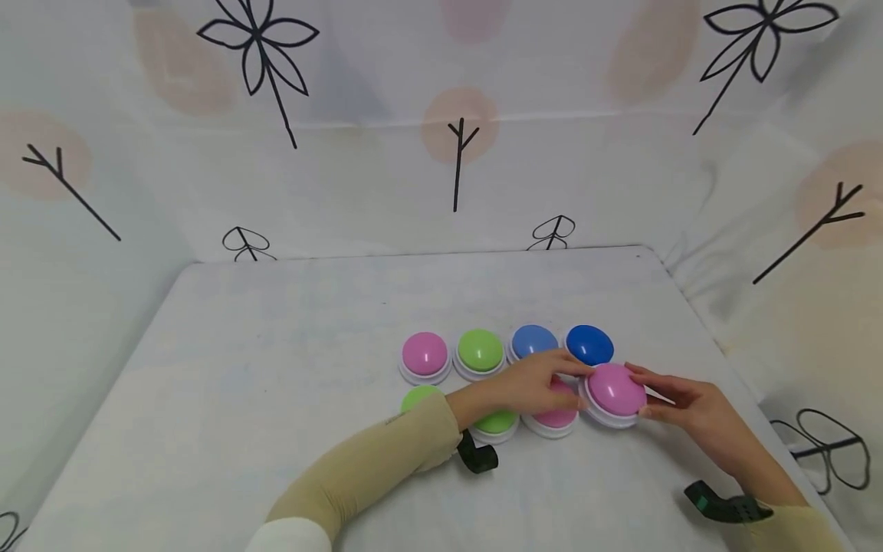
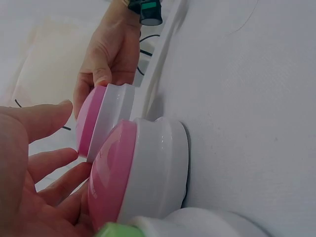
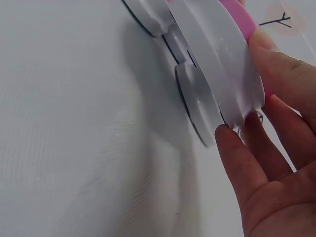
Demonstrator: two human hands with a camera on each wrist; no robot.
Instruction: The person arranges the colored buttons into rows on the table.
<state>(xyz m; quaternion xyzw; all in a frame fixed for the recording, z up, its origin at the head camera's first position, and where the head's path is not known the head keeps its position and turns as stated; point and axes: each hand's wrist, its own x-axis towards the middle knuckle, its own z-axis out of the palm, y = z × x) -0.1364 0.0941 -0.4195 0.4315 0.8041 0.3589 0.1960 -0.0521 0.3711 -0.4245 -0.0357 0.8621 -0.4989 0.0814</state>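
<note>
A pink push button (image 1: 617, 389) on a white round base is at the right end of the front row. My right hand (image 1: 713, 422) grips it by its right side, thumb and fingers around the edge. The right wrist view shows the white base (image 3: 217, 59) tilted, raised off the table. My left hand (image 1: 534, 383) reaches over the front row with loosely extended fingers, fingertips at the left edge of that button. Beneath the left hand sits another pink button (image 1: 557, 416), partly covered. In the left wrist view this nearer pink button (image 2: 113, 173) stands on the table.
Behind, a row holds a pink button (image 1: 424, 353), a green one (image 1: 480, 350), a light blue one (image 1: 533, 339) and a dark blue one (image 1: 589, 344). Two green buttons (image 1: 497, 422) sit partly under the left arm. Patterned cloth walls (image 1: 386, 184) enclose the white table (image 1: 228, 399).
</note>
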